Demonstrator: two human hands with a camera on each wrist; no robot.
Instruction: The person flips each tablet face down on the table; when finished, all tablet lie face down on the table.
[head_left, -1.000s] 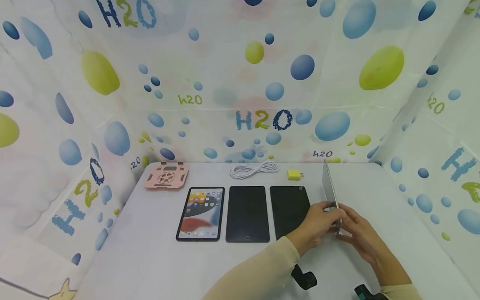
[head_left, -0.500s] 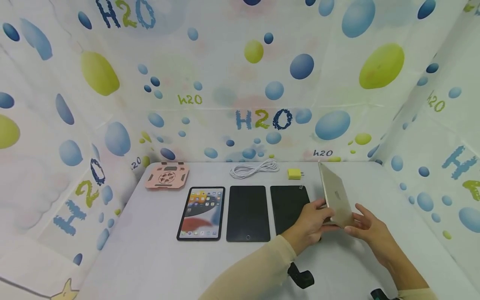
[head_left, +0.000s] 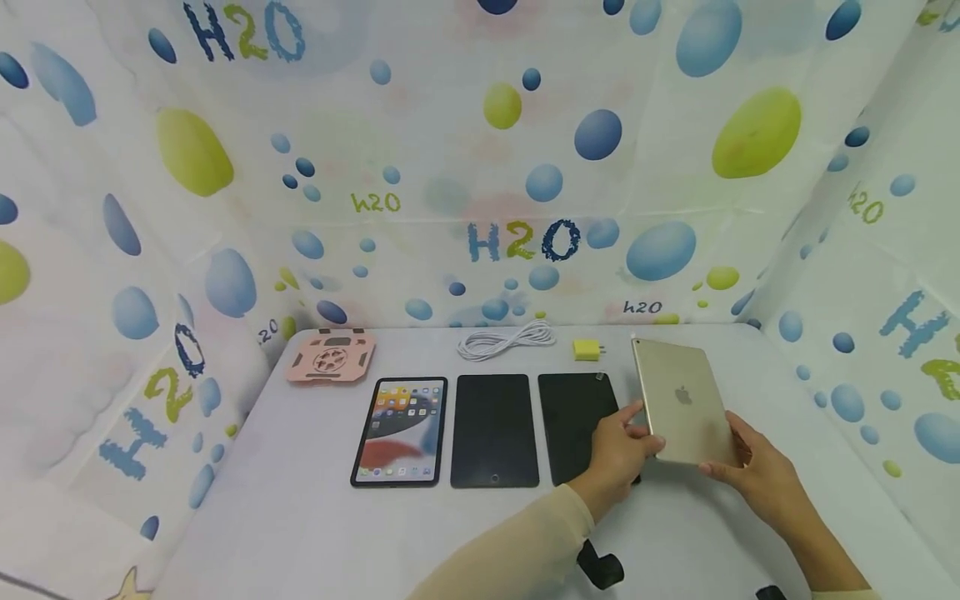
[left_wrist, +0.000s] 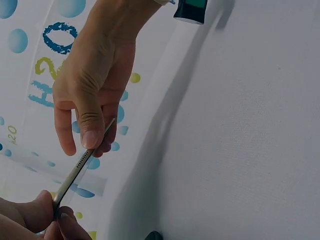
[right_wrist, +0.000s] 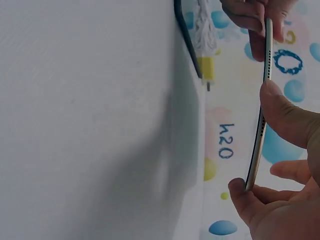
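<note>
A gold tablet (head_left: pixel 684 400) with a logo on its back is held up above the right side of the table, its back facing the head camera. At its lower left edge my left hand (head_left: pixel 617 454) pinches it between thumb and fingers. My right hand (head_left: pixel 768 479) grips the lower right corner, thumb on the back. Both wrist views show the tablet edge-on, with speaker holes along its rim (right_wrist: pixel 262 115). Just left of it a black tablet (head_left: pixel 573 425) lies flat, partly covered by my left hand.
Another dark tablet (head_left: pixel 495 429) and a tablet with a lit screen (head_left: pixel 400 432) lie in the same row. Behind them are a pink slotted stand (head_left: pixel 332 357), a coiled white cable (head_left: pixel 506 340) and a yellow charger plug (head_left: pixel 587 350). Patterned curtains enclose the table (head_left: pixel 300 533).
The gold tablet has turned from edge-on to showing its whole back. My right hand has moved right and regripped its lower corner; my left hand has kept its hold.
</note>
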